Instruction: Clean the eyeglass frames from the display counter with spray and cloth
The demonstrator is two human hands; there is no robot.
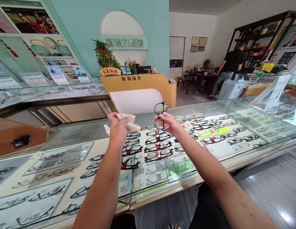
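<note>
My right hand (171,124) pinches a pair of black-framed eyeglasses (159,108) by the middle, holding them on end above the glass display counter (136,203). One lens stands above my fingers and the other hangs below. To the left, my left hand (116,125) is closed on a pale cloth (129,120), part of which droops beside my fingers. The cloth and the eyeglasses are apart. Beneath both hands, rows of eyeglasses (158,147) with red tags lie at the counter. A small white bottle (106,129) shows just left of my left hand.
More eyeglasses (59,156) lie in the counter's left part. A wooden stand (19,136) with a black box is at far left. Beyond the counter are a cashier desk (138,84) and a plant (103,55). A person (230,62) stands by shelves at the right.
</note>
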